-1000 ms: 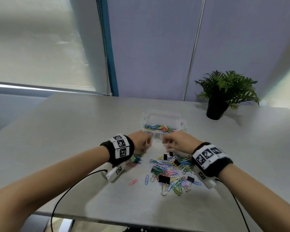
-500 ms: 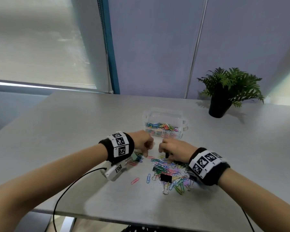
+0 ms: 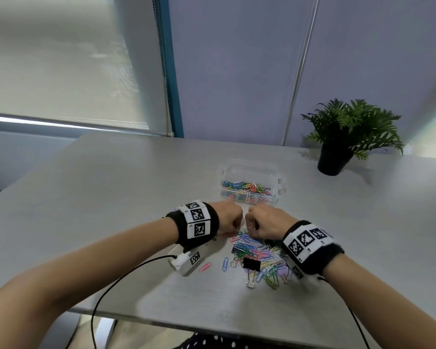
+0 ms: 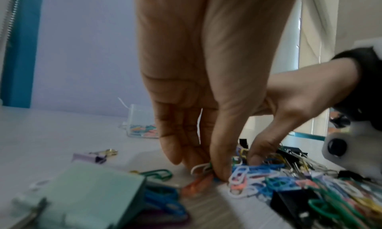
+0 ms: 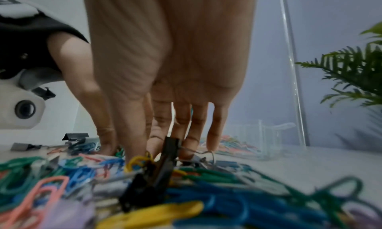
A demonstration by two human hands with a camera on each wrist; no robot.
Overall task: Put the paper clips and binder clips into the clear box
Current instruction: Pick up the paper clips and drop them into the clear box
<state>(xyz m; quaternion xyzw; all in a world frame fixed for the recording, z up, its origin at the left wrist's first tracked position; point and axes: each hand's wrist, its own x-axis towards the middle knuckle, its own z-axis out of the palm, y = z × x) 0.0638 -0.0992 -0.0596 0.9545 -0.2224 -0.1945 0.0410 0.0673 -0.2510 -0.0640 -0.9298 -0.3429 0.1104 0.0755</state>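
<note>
Both my hands have dropped from near the clear box [image 3: 249,183] at frame centre onto the clip pile [image 3: 257,255] below it, left hand [image 3: 225,220] pinching paper clips [image 4: 201,168], right hand [image 3: 264,224] closing on a black binder clip [image 5: 168,148], so another load follows.

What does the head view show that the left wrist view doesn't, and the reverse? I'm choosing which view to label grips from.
Only the head view: the whole box with clips inside, the plant, both wristbands and the full pile.

Only the left wrist view: the left hand's fingertips pinching clips at the pile's edge, a mint binder clip and a lilac one.

Both: the table, the right hand down in the pile, and the box.
</note>
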